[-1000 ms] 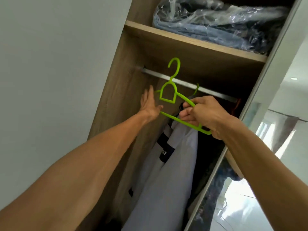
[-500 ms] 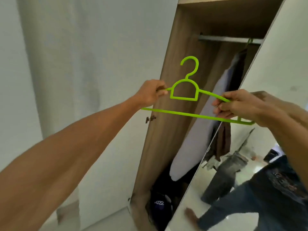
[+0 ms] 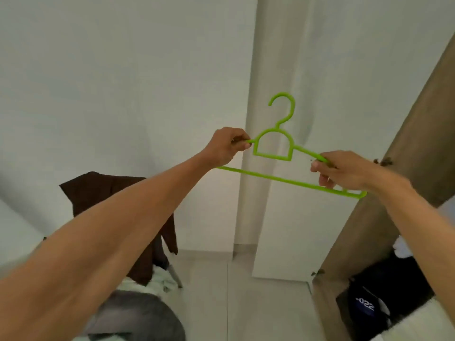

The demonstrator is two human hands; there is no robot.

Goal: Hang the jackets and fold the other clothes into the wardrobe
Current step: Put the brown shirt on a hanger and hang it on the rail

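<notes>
A bare lime-green plastic hanger [image 3: 273, 156] is held up in front of me, hook upward, with nothing on it. My left hand [image 3: 226, 146] pinches its left shoulder arm. My right hand [image 3: 344, 172] grips the right shoulder arm near the end. A dark brown jacket [image 3: 103, 195] is draped over a chair back at the lower left, partly hidden behind my left forearm. The wooden wardrobe side [image 3: 403, 183] stands at the right edge; dark clothes [image 3: 384, 294] lie at its bottom.
A white wall and a white panel [image 3: 278, 217] fill the space ahead. Pale fabric [image 3: 157, 279] lies on the chair seat under the jacket. A grey rounded cushion or seat [image 3: 138, 313] sits at the lower left. Light floor tiles [image 3: 246, 303] run between chair and wardrobe.
I took the green hanger off the rail and out of the wardrobe. My view has swung left and down, away from the rail to the wall and chair. Both hands now hold the hanger's ends.
</notes>
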